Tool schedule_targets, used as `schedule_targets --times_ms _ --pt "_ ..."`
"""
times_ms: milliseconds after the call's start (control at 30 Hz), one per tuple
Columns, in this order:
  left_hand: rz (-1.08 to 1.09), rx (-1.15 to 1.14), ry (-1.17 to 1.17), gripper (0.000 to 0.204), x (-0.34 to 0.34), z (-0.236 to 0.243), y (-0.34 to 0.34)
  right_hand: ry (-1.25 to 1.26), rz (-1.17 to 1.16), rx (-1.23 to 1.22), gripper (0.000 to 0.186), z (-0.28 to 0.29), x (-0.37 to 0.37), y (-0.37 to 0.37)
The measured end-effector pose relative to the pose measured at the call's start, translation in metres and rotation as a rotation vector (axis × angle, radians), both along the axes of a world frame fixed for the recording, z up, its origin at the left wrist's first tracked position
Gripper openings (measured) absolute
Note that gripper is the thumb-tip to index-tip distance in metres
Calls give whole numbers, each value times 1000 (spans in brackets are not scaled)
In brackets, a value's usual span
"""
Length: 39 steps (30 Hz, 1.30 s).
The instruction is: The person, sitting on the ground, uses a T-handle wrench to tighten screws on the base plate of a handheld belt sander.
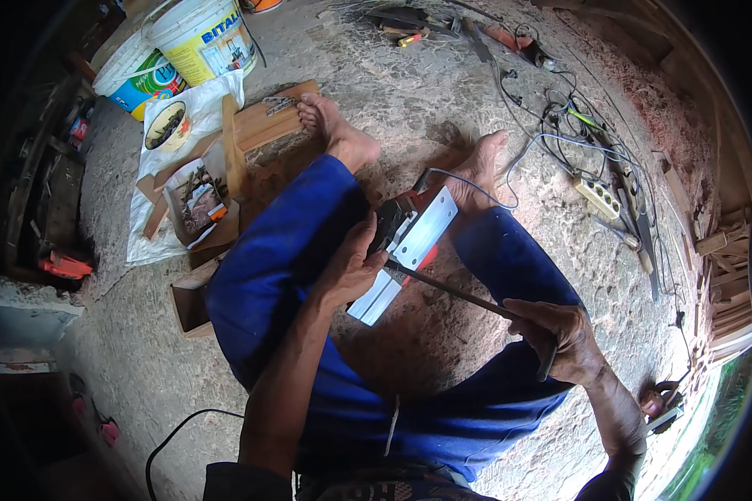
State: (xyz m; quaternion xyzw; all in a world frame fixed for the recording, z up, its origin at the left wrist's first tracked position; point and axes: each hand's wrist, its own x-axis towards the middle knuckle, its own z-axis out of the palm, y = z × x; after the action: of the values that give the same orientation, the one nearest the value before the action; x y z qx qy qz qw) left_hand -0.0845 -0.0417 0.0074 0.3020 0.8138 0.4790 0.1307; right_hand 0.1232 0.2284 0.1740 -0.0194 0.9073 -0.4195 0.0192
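Note:
An electric hand planer (426,230) with a flat silvery sole and red body lies tilted between my legs, its sole turned up. My left hand (358,265) is closed around its dark side, fingers partly hidden. My right hand (560,338) grips a long thin dark metal rod (455,290). The rod's far tip reaches the planer's sole beside my left fingertips, close to the gap across it. Its near end sticks out below my right fist. Whether the tip touches the blade cannot be made out.
Wood offcuts (267,125), a cardboard box of small hardware (196,204) and a bowl (167,125) are at left, near two buckets (200,42). Tangled cables, a power strip (597,196) and hand tools lie at right. My bare feet and blue-trousered legs frame the planer.

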Motion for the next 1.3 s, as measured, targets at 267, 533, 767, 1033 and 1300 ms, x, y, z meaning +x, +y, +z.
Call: schedule_targets --times_ms 267,533,767,1033,1300 --pt "6 -63 -18 73 -2 2 -1 47 104 171 41 -4 13 3" --pt "-9 -108 -11 70 -4 4 -1 217 263 564 52 -15 38 -4" --pt "2 -152 -21 68 -2 13 -1 211 258 559 47 -18 35 -5" --pt "1 -140 -11 68 -2 14 0 263 303 657 46 -18 31 -2" --pt "-9 -143 -15 69 -3 11 -1 53 87 165 43 -27 26 7"
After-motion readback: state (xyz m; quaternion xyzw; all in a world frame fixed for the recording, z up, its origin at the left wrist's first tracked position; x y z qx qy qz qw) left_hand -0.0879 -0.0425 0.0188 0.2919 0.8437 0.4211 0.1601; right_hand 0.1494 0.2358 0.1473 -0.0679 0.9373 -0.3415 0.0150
